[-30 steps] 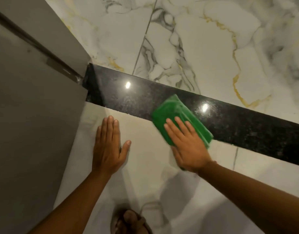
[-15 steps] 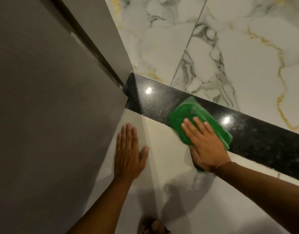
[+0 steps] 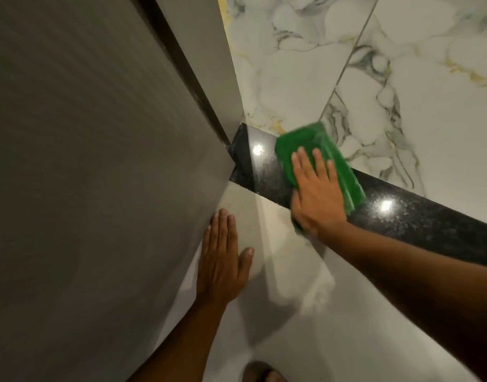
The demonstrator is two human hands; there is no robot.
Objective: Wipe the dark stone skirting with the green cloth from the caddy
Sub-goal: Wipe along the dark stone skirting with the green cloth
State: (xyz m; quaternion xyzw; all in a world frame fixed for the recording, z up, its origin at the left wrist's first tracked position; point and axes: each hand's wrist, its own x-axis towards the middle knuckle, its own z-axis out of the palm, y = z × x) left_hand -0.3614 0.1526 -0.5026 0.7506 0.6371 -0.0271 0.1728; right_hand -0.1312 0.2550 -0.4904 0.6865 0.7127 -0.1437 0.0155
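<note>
The dark speckled stone skirting (image 3: 418,224) runs as a glossy band from the grey door's corner down to the right, under the marble wall. A folded green cloth (image 3: 338,164) lies flat on the band near its left end. My right hand (image 3: 316,197) presses on the cloth with fingers spread, covering its lower left part. My left hand (image 3: 223,260) rests flat and empty on the pale floor tile beside the door. The caddy is not in view.
A large grey door or panel (image 3: 85,188) fills the left side, with a dark gap along its frame (image 3: 181,64). White marble wall tiles (image 3: 305,64) with gold and grey veins rise above the skirting. A foot (image 3: 261,373) shows at the bottom edge.
My right hand slid the cloth left along the skirting, closer to the corner by the door. The view turned, so the door fills more of the left. My left hand stayed flat on the floor.
</note>
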